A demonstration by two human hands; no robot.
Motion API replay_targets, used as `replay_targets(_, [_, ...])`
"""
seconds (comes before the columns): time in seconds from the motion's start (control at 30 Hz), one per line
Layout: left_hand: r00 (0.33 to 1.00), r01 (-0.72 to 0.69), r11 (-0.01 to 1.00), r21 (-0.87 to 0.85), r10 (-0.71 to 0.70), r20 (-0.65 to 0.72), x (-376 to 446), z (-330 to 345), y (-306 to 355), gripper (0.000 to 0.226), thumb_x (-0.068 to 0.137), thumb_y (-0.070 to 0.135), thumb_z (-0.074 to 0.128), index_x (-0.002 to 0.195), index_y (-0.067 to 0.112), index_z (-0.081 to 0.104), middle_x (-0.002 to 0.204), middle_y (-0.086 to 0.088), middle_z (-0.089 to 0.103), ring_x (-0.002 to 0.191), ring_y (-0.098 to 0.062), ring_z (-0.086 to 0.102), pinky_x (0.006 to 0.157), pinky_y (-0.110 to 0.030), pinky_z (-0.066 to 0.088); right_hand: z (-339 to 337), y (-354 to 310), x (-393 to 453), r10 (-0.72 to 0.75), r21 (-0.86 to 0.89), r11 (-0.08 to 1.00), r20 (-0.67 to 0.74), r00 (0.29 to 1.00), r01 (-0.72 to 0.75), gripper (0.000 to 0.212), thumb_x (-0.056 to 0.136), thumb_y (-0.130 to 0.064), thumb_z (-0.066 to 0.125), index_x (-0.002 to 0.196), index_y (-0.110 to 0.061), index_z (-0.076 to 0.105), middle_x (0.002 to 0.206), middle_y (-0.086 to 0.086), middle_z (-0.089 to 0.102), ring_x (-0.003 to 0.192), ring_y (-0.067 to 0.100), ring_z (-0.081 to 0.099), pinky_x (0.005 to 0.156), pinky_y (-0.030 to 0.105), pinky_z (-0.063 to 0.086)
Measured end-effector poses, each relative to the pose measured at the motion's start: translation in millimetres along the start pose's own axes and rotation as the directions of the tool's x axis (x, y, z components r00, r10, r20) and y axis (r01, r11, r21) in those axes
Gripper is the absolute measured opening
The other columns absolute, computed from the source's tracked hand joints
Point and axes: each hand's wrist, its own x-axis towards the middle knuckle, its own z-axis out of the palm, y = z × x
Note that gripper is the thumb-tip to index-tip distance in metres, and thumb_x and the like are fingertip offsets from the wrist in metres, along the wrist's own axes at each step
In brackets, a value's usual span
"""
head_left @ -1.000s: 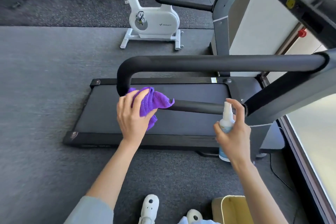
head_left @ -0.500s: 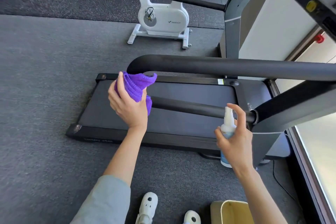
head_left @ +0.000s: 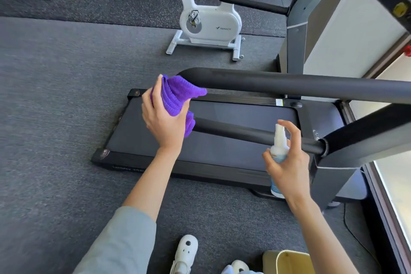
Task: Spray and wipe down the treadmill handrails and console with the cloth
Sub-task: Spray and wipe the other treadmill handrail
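Head view: left hand (head_left: 164, 122) grips cloth (head_left: 178, 95) on handrail (head_left: 266, 83) bend; right hand (head_left: 287, 167) grips spray bottle (head_left: 278, 151).

The black handrail (head_left: 289, 87) makes a loop: an upper bar and a lower bar (head_left: 255, 134), with an open gap between them that shows the treadmill belt (head_left: 233, 118) below. The left hand (head_left: 165, 122) and the purple cloth (head_left: 175, 98) fill the curved left end of this loop. The right hand (head_left: 288, 162) with the spray bottle (head_left: 278, 153) stands just in front of the lower bar, near the grey upright (head_left: 347, 151), which closes the gap on the right. Left of the treadmill, the grey floor (head_left: 55, 118) is free. The white exercise bike (head_left: 206, 26) stands well behind.
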Motion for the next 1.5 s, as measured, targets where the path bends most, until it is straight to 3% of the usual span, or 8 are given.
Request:
replay_targets(0.2, [0.949, 0.174, 0.985, 0.02, -0.173, 0.263, -22, -29, -38, 0.073, 0.074, 0.046, 0.078, 0.139, 0.028, 0.048, 0.126, 0.004, 0.053, 0.116, -0.015, 0.054, 0.096, -0.043, 0.047, 7, -12, 6, -0.043, 0.009, 0.999, 0.027, 0.999, 0.043, 0.069, 0.08, 0.002, 0.065, 0.13, -0.038, 0.041, 0.065, -0.004, 0.051, 0.053, 0.014, 0.047, 0.051, 0.02, 0.04])
replay_targets(0.33, [0.975, -0.125, 0.986, -0.109, 0.143, 0.168, -5, -46, 5, 0.065, 0.078, 0.034, 0.076, 0.137, 0.018, 0.051, 0.121, -0.007, 0.052, 0.111, -0.023, 0.056, 0.092, -0.041, 0.048, 1, -16, 6, -0.075, 0.02, 0.997, 0.008, 0.997, 0.074, 0.067, 0.08, 0.003, 0.065, 0.132, -0.033, 0.043, 0.061, -0.01, 0.046, 0.055, 0.008, 0.048, 0.05, 0.012, 0.036])
replay_targets(0.47, [0.896, -0.425, 0.903, -0.064, 0.43, 0.111, 45, -42, 72, 0.066, 0.081, 0.054, 0.069, 0.135, 0.02, 0.053, 0.119, -0.012, 0.053, 0.106, -0.026, 0.057, 0.087, -0.042, 0.049, -9, -15, 5, -0.08, 0.04, 0.996, -0.026, 0.996, 0.081, 0.067, 0.08, 0.004, 0.066, 0.131, -0.034, 0.044, 0.06, -0.01, 0.045, 0.055, 0.008, 0.047, 0.05, 0.012, 0.037])
replay_targets(0.63, [0.75, -0.524, 0.833, 0.177, 0.353, 0.56, 57, -6, 113, 0.071, 0.075, 0.081, 0.042, 0.127, 0.037, 0.058, 0.117, 0.001, 0.058, 0.105, -0.028, 0.058, 0.084, -0.039, 0.042, -18, -10, 3, -0.082, 0.04, 0.996, -0.055, 0.995, 0.085, 0.069, 0.078, 0.004, 0.066, 0.129, -0.036, 0.044, 0.059, -0.01, 0.043, 0.055, 0.008, 0.046, 0.05, 0.012, 0.037])
replay_targets(1.0, [0.777, -0.597, 0.774, 0.211, 0.492, 0.393, 44, 16, 118, 0.057, 0.08, 0.077, 0.043, 0.094, 0.029, 0.071, 0.087, 0.004, 0.067, 0.078, -0.027, 0.063, 0.06, -0.028, 0.028, -37, 13, 7, -0.015, 0.049, 0.999, -0.067, 0.998, 0.018, 0.068, 0.079, 0.003, 0.066, 0.13, -0.036, 0.043, 0.066, -0.009, 0.05, 0.065, 0.009, 0.05, 0.058, 0.016, 0.039])
replay_targets(1.17, [0.738, -0.639, 0.744, 0.193, 0.524, 0.424, 23, 29, 145, 0.058, 0.081, 0.077, 0.04, 0.093, 0.028, 0.07, 0.086, 0.004, 0.067, 0.078, -0.026, 0.062, 0.06, -0.029, 0.027, -61, 23, 11, -0.007, 0.073, 0.997, -0.105, 0.994, 0.015, 0.069, 0.081, 0.004, 0.065, 0.13, -0.038, 0.043, 0.079, -0.016, 0.058, 0.063, 0.018, 0.049, 0.06, 0.036, 0.045])
replay_targets(1.37, [0.683, -0.677, 0.724, 0.13, 0.553, 0.477, -18, 59, 199, 0.059, 0.081, 0.077, 0.039, 0.096, 0.029, 0.069, 0.086, 0.004, 0.066, 0.081, -0.024, 0.062, 0.059, -0.029, 0.03, -100, 40, 14, 0.011, 0.049, 0.999, -0.15, 0.989, -0.004, 0.069, 0.079, 0.004, 0.064, 0.128, -0.04, 0.042, 0.057, -0.011, 0.047, 0.054, 0.012, 0.045, 0.05, 0.02, 0.038])
replay_targets(1.5, [0.652, -0.698, 0.709, 0.098, 0.573, 0.497, -40, 82, 231, 0.061, 0.081, 0.079, 0.038, 0.096, 0.029, 0.068, 0.085, 0.004, 0.065, 0.079, -0.024, 0.063, 0.058, -0.028, 0.029, -133, 62, 8, 0.04, 0.073, 0.997, -0.231, 0.972, -0.024, 0.073, 0.079, 0.004, 0.065, 0.127, -0.045, 0.041, 0.08, -0.004, 0.062, 0.063, 0.012, 0.054, 0.058, 0.012, 0.042])
